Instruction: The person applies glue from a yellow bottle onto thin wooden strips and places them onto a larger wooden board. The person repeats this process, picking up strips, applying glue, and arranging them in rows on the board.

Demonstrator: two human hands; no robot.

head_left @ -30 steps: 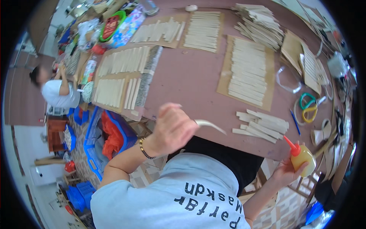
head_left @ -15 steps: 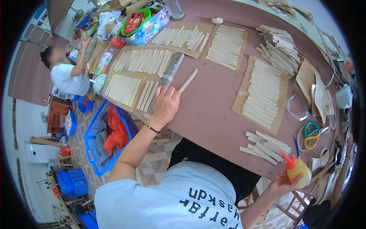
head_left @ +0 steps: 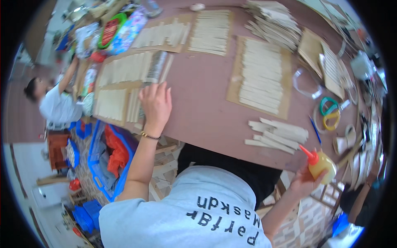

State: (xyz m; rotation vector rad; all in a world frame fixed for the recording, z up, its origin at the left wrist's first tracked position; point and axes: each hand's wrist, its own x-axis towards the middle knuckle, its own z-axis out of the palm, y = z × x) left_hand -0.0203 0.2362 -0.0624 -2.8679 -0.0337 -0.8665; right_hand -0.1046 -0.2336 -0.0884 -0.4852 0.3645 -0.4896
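My left hand (head_left: pixel 156 103) lies over the table's left part, fingers stretched out and a little apart. Its fingertips are at the near end of a speckled grey bar (head_left: pixel 157 66). A single pale strip (head_left: pixel 167 68) lies along the bar's right side, its lower end close to my fingers. Left of the hand, a few loose strips (head_left: pixel 133 105) lie beside a brown sheet covered with a row of strips (head_left: pixel 111 104). At the lower right my right hand (head_left: pixel 305 182) is wrapped round a squeeze bottle (head_left: pixel 323 168) of yellowish liquid with a red nozzle, tilted up to the left.
Loose strips (head_left: pixel 275 134) lie near the front edge. Strip-covered sheets (head_left: pixel 261 78) and a strip pile (head_left: pixel 275 25) stand farther back. Scissors (head_left: pixel 331 113) and a blue pen (head_left: pixel 315 130) are right. A blue basket (head_left: pixel 95 165) stands left on the floor; another person (head_left: pixel 60 101) sits beyond.
The single strip has gone from slanting away from the bar to lying alongside it. My left fingers have stretched out. The view has shifted; the right hand still holds the bottle.
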